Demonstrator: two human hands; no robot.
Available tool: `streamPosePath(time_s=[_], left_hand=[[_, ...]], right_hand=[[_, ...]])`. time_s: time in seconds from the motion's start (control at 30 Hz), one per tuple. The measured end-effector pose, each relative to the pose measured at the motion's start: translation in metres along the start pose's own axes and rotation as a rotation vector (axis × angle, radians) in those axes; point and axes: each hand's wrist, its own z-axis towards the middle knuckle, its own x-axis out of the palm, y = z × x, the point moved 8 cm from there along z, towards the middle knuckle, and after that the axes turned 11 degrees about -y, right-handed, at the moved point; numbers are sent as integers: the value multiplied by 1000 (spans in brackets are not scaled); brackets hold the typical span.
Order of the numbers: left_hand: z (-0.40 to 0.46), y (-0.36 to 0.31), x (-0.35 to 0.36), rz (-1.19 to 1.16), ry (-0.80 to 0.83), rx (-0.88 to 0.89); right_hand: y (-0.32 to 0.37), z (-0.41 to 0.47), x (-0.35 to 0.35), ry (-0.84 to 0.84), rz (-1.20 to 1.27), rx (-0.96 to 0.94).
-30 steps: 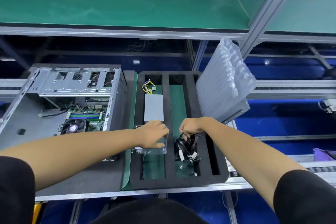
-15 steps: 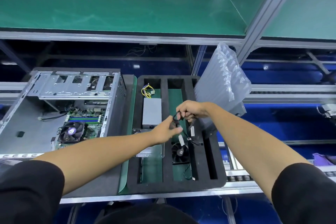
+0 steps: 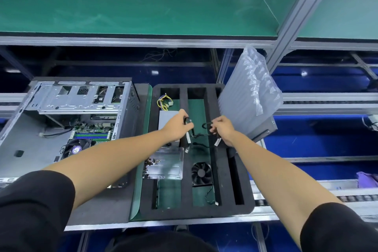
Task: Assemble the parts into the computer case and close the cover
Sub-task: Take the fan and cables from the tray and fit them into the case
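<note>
Two hands are raised over a black foam tray [image 3: 248, 200] that lies on the bench between an open computer case [image 3: 30, 129] on the left and a leaning sheet of bubble packing [image 3: 249, 96] on the right. A tangle of black cables [image 3: 201, 134] is held between the hands, above the far half of the tray's middle slot. The left hand [image 3: 178, 127] is curled round one cable end, with thumb and fingers pinched on a dark plug. The right hand [image 3: 223, 129] is closed on the other end, its fingers curled round a loop and a strand with a white tag hanging below. The bundle is stretched roughly left to right between the two grips, its slack sagging toward the tray in the middle. Open air is seen above the tray, bounded behind by the edge of a green shelf [image 3: 143, 16] and at the right by the packing sheet, which stands just beside the right wrist. The case is laid on its side with the open face upward, so that its board and cooler are exposed; its right wall is near the tray's left edge. In the tray, a grey box [image 3: 166, 117] with yellow wires [image 3: 163, 101] is lodged in the left slot, a clear-wrapped card [image 3: 165, 166] nearer in the same slot, and a black fan [image 3: 201, 173] in the middle slot, well below the cables.
</note>
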Motion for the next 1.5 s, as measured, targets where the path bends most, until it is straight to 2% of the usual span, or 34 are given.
streamPosePath(time_s=[0.13,0.2,0.27,0.4,0.57,0.63,0.73,0.83,0.97,1.07,1.13,1.17,1.27,1.33,1.4,1.5], left_hand=[[8,3,-4,-288,20,-114],[9,8,-9,-342,21,-151],[10,14,-16,-322,19,-142],[14,27,-27,-334,-1,-156],[15,18,-24,-181,112,-22],[16,12,-28,-191,60,7],[20,4,-41,-275,-52,36],[25,0,-49,-58,-18,131],[29,6,-60,176,-36,199],[29,11,-74,173,-128,179],[32,17,-83,169,-171,138],[32,22,-86,130,-180,88],[33,36,-93,-56,-212,-60],[32,41,-96,-140,-206,-91],[30,46,-96,-193,-163,-114],[27,59,-97,-203,-134,-190]], right_hand=[[13,5,10,6,94,61],[27,7,11,-26,182,69],[36,6,15,-28,290,111],[47,2,36,85,392,130],[74,-14,76,292,254,-19],[89,-18,86,351,202,-96],[99,-19,91,421,160,-103],[98,-20,94,478,121,-99],[98,-8,85,381,225,-68],[80,7,64,90,239,-62],[56,10,52,-53,49,-144],[38,11,53,-37,-118,-179],[-32,7,71,225,-594,-144],[-70,-3,83,420,-906,-132],[-93,-15,96,568,-1174,-202],[-109,-27,108,659,-1479,-360]])
